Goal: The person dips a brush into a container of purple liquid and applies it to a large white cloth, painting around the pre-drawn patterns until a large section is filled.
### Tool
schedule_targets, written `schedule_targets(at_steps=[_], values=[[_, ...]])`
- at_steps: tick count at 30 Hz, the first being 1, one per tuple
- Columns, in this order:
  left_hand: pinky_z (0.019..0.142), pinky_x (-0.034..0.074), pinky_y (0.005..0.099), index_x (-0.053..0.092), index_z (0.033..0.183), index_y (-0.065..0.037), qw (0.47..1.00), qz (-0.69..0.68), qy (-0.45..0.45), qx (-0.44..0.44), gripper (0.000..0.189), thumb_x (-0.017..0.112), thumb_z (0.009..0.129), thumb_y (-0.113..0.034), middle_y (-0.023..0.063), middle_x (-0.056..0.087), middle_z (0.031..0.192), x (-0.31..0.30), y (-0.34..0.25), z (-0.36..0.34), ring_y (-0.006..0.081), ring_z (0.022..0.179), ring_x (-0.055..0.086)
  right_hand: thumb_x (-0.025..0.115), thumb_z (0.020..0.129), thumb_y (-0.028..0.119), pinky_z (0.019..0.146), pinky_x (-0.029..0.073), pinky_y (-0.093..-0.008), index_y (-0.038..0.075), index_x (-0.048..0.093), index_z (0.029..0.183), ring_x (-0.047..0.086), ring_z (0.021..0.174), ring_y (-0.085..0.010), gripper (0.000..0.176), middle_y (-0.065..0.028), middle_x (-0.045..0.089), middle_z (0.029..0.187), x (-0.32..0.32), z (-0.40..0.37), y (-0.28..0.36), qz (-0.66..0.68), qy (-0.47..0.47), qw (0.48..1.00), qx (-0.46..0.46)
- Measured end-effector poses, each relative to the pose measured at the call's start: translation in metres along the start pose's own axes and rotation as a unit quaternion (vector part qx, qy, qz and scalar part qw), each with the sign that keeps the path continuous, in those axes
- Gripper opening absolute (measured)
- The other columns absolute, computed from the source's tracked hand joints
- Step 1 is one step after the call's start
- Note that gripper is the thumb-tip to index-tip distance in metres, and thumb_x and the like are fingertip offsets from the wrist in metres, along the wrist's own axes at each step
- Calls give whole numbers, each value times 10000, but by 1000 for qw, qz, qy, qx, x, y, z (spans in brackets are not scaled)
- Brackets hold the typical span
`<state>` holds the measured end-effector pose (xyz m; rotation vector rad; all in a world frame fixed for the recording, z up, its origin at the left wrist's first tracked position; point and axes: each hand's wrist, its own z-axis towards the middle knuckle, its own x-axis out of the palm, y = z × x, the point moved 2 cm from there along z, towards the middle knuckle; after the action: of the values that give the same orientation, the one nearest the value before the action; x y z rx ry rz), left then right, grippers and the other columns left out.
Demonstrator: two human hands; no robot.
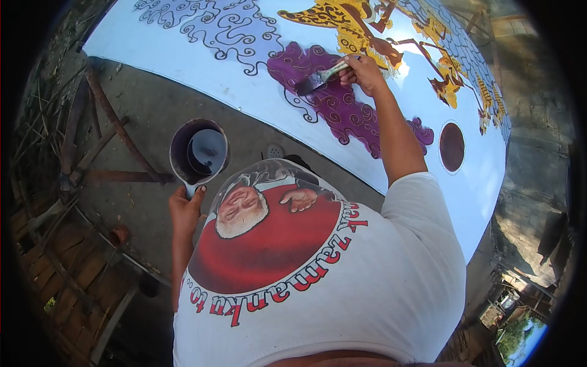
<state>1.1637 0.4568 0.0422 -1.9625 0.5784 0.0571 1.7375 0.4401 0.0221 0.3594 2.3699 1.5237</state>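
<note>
My right hand [365,73] is closed around the pale handle of a paintbrush [324,76]. Its dark bristles touch a purple painted patch [342,107] with curling outlines on the white cloth [232,85]. My left hand [186,208] grips the handle of a dipper [177,150], held upright below the cloth's near edge. Dark liquid lies in the dipper, and its inner wall is stained purple. Beyond the brush, yellow and brown figures [342,24] are painted on the cloth. Blue-tinted curls [214,33] fill its far left part.
Wooden poles [113,116] form a frame at the left, near the cloth's corner. A dark brown oval [452,147] marks the cloth's right side. Grey ground [140,92] shows beneath. Stacked wood or bamboo [67,287] lies at the lower left.
</note>
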Motion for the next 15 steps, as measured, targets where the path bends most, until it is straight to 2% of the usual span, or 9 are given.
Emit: schedule_targets(at_steps=[2, 3, 6, 10, 13, 15], values=[[446, 318, 264, 670, 889, 14, 1000, 23, -9, 16, 199, 770, 903, -158, -41, 563, 653, -2, 5, 4, 35, 518, 435, 592, 1027, 254, 641, 639, -334, -44, 653, 1149, 704, 691, -196, 327, -150, 706, 889, 6, 1, -13, 120, -37, 992, -32], [446, 318, 264, 670, 889, 14, 1000, 24, -8, 14, 199, 770, 903, -158, -41, 563, 653, 0, 3, 4, 35, 518, 435, 592, 1027, 254, 641, 639, -334, -44, 653, 1149, 704, 691, -196, 327, -150, 706, 889, 8, -3, -14, 120, -38, 992, -31], [444, 322, 264, 669, 888, 14, 999, 47, -10, -2, 210, 770, 904, -169, -37, 566, 649, -1, -2, 5, 38, 512, 442, 593, 1028, 259, 646, 639, -320, -42, 666, 1135, 710, 700, -192, 328, -153, 705, 893, 14, -26, -9, 34, 81, 996, 32], [445, 320, 262, 672, 890, 9, 999, 45, 0, -1, 225, 773, 903, -192, -41, 565, 645, -5, 5, 10, 36, 510, 440, 581, 1040, 259, 636, 641, -315, -10, 688, 1127, 709, 667, -165, 303, -114, 705, 824, 8, -27, -18, 52, 22, 998, 4], [444, 317, 260, 674, 892, 5, 999, 50, 7, 4, 227, 773, 904, -199, -43, 563, 642, -5, 4, 13, 34, 506, 432, 586, 1026, 249, 621, 637, -326, -34, 670, 1139, 713, 690, -201, 316, -150, 705, 855, 33, -31, -19, 123, 40, 992, -9], [442, 313, 259, 675, 894, 2, 998, 55, 12, 6, 225, 773, 905, -200, -44, 561, 641, -5, 0, 14, 33, 503, 427, 586, 1025, 243, 637, 639, -315, -43, 665, 1140, 715, 698, -202, 318, -156, 707, 864, 29, -38, -13, 81, 56, 995, 13]])
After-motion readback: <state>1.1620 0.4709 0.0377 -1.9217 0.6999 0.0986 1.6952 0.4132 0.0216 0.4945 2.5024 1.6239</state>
